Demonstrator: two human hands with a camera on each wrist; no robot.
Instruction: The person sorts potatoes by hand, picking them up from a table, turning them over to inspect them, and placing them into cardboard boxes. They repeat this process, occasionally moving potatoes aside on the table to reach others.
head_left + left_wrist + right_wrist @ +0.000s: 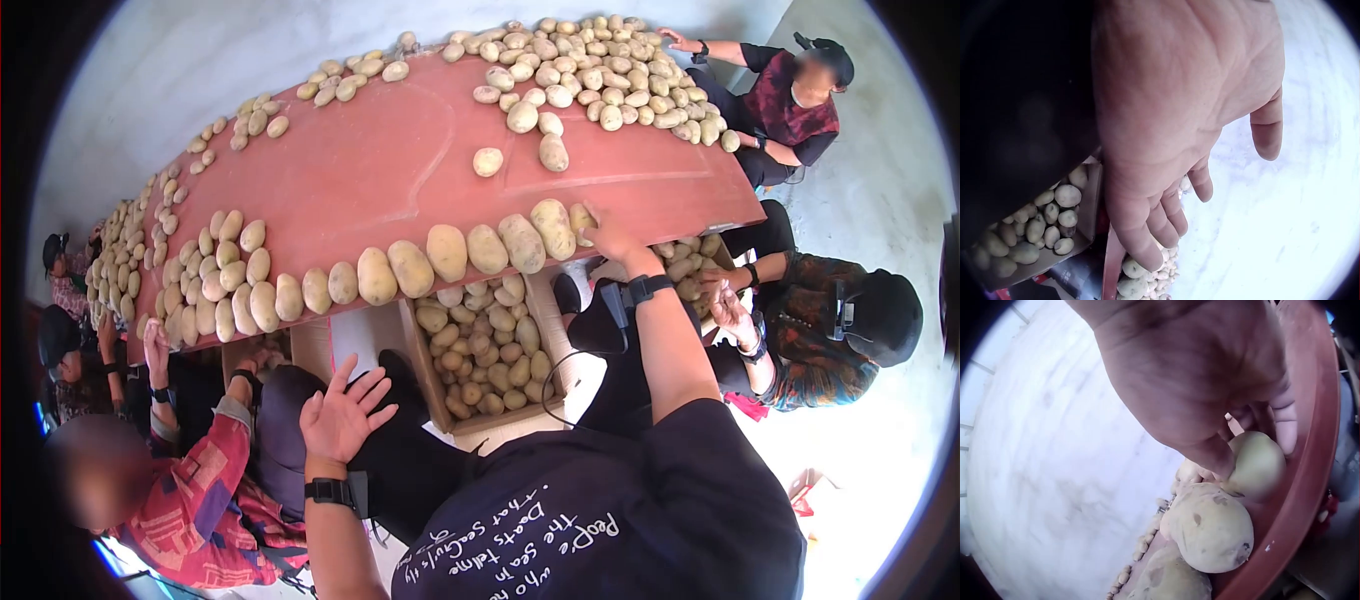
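In the head view, a row of potatoes [446, 252] lines the near edge of the red tabletop [390, 150]. At the row's right end my right hand [615, 240] grips a small potato [580, 222]. The right wrist view shows thumb and fingers around this pale potato [1258, 465], close against a larger, dark-spotted potato [1210, 528] on the table. My left hand [343, 412] hangs over my lap with the palm turned up, fingers spread and holding nothing. Seen from the left wrist, the same hand [1166, 112] has its fingers extended.
Below the table edge stands a cardboard box [410, 370] full of potatoes, with another potato box [705, 270] to the right. A large potato pile [600, 70] covers the table's far right. People sit close on both sides, one in a patterned red top [210, 500] at left.
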